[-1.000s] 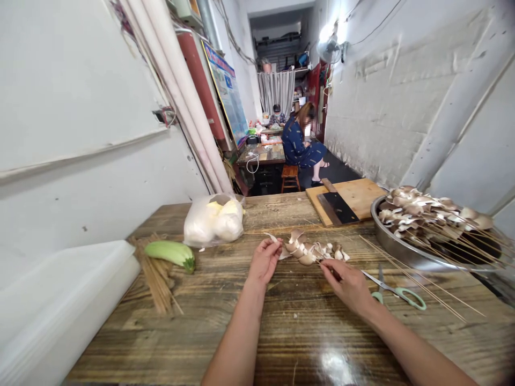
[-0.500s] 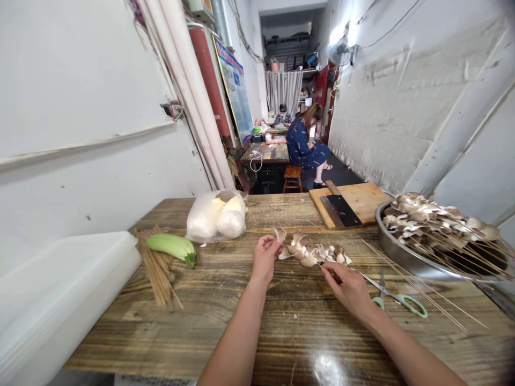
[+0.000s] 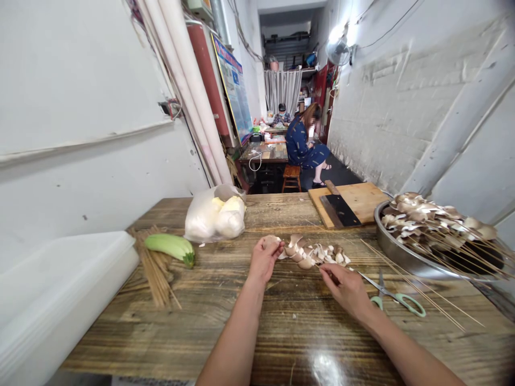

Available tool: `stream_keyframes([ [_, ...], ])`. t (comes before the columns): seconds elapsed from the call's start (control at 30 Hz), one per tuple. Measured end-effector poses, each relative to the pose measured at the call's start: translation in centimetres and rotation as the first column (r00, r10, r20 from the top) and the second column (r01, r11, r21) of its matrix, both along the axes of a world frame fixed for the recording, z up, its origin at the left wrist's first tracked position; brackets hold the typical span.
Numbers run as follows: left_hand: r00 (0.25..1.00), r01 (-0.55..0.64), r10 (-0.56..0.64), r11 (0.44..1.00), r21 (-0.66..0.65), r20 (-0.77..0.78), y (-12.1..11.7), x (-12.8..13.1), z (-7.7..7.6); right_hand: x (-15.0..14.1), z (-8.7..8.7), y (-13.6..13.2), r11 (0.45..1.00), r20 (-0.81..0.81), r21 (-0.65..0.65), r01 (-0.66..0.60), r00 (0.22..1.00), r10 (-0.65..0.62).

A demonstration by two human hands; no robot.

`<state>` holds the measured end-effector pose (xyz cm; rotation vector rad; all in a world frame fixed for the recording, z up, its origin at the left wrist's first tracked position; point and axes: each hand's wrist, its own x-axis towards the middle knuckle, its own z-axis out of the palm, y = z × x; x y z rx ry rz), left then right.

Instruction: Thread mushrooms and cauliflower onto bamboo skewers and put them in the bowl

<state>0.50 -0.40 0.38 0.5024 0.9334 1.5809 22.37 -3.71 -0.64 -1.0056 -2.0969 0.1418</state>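
My left hand [image 3: 263, 258] pinches a piece of oyster mushroom [image 3: 272, 241] in its fingertips, close to the wooden table. My right hand [image 3: 341, 284] is closed, thumb and fingers pressed together, on a thin skewer that is mostly hidden by the mushrooms. Between the hands lie several grey-brown and white oyster mushroom pieces [image 3: 306, 254]; which of them are threaded on the skewer I cannot tell. Just right of my right hand are open scissors [image 3: 396, 296] with pale green handles.
At right stands a metal basin [image 3: 396, 252] of skewered mushrooms, with loose skewers [image 3: 414, 287] beside it. A cleaver [image 3: 341, 210] lies on a cutting board [image 3: 362, 195]. Leftward are a plastic bag [image 3: 201, 214], a green squash [image 3: 169, 246], bundled skewers [image 3: 155, 279] and white containers [image 3: 80, 300]. Two people sit beyond.
The mushroom piece in my left hand has turned and dropped lower, now mostly behind my fingers. My right hand keeps almost the same place. The view has shifted slightly.
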Motion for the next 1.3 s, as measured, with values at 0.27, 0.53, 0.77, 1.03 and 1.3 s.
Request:
stream_keyframes([
  [0.27, 0.999, 0.039, -0.040, 0.998, -0.055, -0.016, 0.15, -0.04, -0.31, -0.10, -0.54, -0.29, 1.000, 0.061, -0.017, -0.011, 0.998, 0.012],
  [0.53, 0.997, 0.073, -0.073, 0.995, -0.075, -0.009, -0.20, 0.16, 0.22, -0.07, -0.56, -0.11, 0.999, 0.060, -0.026, 0.020, 0.998, -0.018],
  [0.77, 0.998, 0.048, -0.052, 0.995, -0.089, -0.041, -0.32, 0.26, 0.54, -0.14, -0.43, -0.13, 1.000, 0.056, -0.009, 0.028, 0.998, -0.028],
  [1.03, 0.998, 0.058, -0.059, 0.998, -0.028, -0.039, -0.08, 0.48, 0.25, -0.06, -0.71, -0.07, 0.998, 0.061, -0.054, 0.038, 0.998, -0.035],
  [1.3, 0.996, 0.067, -0.069, 0.997, -0.044, -0.048, 0.15, 0.17, -0.11, -0.03, -0.38, -0.18, 0.998, 0.034, -0.032, 0.048, 0.998, -0.047],
])
